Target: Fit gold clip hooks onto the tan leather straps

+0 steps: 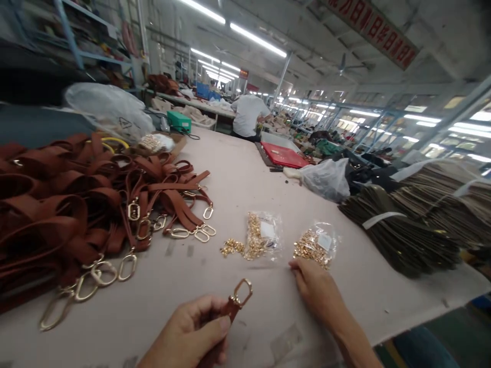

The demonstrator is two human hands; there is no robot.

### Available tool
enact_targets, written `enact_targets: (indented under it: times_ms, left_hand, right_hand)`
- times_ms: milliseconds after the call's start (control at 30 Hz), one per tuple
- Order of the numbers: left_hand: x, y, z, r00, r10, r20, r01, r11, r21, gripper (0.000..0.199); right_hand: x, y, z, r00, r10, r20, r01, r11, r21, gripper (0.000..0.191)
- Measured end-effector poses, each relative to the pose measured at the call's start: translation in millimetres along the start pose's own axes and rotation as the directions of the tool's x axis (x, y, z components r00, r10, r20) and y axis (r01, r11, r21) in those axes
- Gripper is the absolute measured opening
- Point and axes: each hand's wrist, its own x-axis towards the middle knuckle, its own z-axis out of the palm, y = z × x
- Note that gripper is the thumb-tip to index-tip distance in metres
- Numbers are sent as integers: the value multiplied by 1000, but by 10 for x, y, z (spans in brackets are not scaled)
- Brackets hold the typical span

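My left hand is closed around the end of a brown leather strap, with thumb on top. From that end a gold oval ring clasp sticks up, tilted to the right. My right hand is at the near left edge of a clear plastic bag of small gold metal pieces. Its fingers are drawn together; whatever is between the fingertips is hidden. To the left lies another clear bag of gold pieces, with a small loose heap of gold pieces beside it.
A large pile of brown straps with gold rings covers the left side of the table. Stacks of dark flat pieces stand on the right. Farther back are a crumpled plastic bag, a red flat item and a person in white.
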Motion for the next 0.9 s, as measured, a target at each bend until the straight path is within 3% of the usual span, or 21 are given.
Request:
enact_targets:
  times_ms: [167,233,300,367,433,533,600,700,900]
  left_hand:
    - [11,-25,-37,997,53,58,-58,994,90,26]
    - [-17,-28,-40,994,94,62,-102,984,144,24]
    - [-62,-17,-17,989,141,39,-146,964,221,25]
    - [-111,3,36,984,179,12,-174,930,324,27]
    - [-157,10,106,978,207,8,-192,897,397,27]
    - [-219,-39,203,973,230,1,-210,890,404,25]
    - [-257,-96,240,975,222,5,-208,904,373,26]
    - [-316,-153,257,969,241,47,-241,901,360,24]
    - [-452,-105,284,917,382,111,-382,767,515,22]
  right_hand:
    - [54,62,-48,998,42,43,-45,997,56,15]
    - [-40,-34,-46,998,65,3,-65,992,107,15]
    - [-211,-240,-23,992,112,-53,-94,959,267,15]
    - [-428,-543,26,985,132,-112,-56,856,514,12]
    - [-635,-893,99,975,95,-201,79,695,715,11]
    - [-833,-1346,227,925,130,-357,238,532,812,17]
    - [-891,-1517,292,891,220,-398,227,544,808,19]
    - [-946,-1575,323,880,298,-371,132,596,792,15]
    - [-1081,-1548,260,868,372,-329,-9,675,738,22]
